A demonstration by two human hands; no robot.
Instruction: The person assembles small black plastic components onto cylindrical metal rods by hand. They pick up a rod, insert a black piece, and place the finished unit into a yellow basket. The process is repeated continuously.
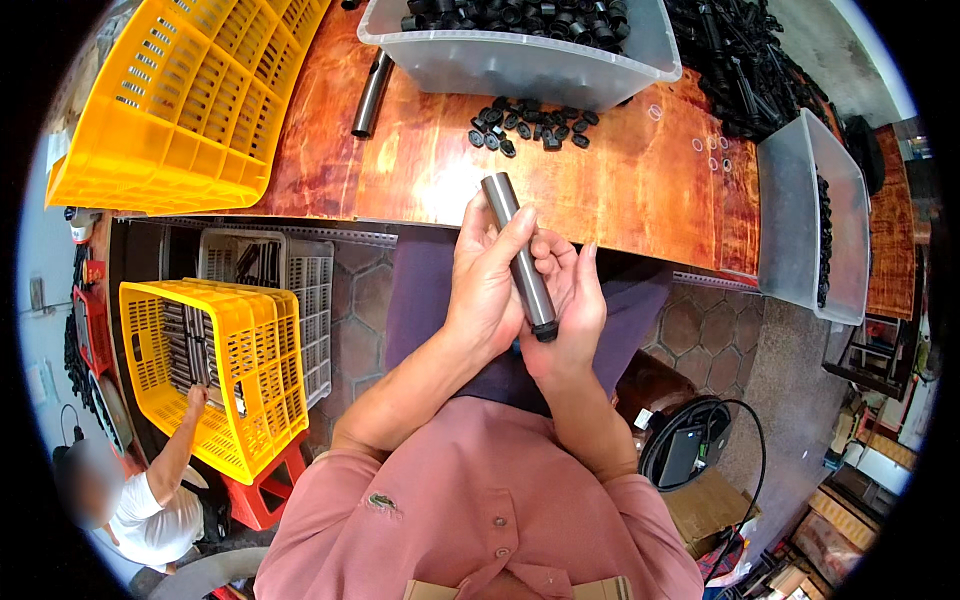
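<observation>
A dark grey metal tube (520,235) with a black plug (545,331) in its near end slants across in front of my chest, beside the table's near edge. My left hand (482,270) is closed around its upper half, the thumb lying over the front. Around the lower part my right hand (572,300) curls, its fingers bent against the tube and the plugged end at its palm. Small black plastic parts (540,124) lie loose on the table just beyond both hands. Another metal tube (373,95) rests on the tabletop to their left.
A clear bin (520,65) of black caps stands at the back of the wooden table (620,190). Yellow crates (180,110) (270,370) are on the left, the lower one holding tubes. A co-worker's arm (175,450) reaches into it. Another clear bin (815,220) stands right.
</observation>
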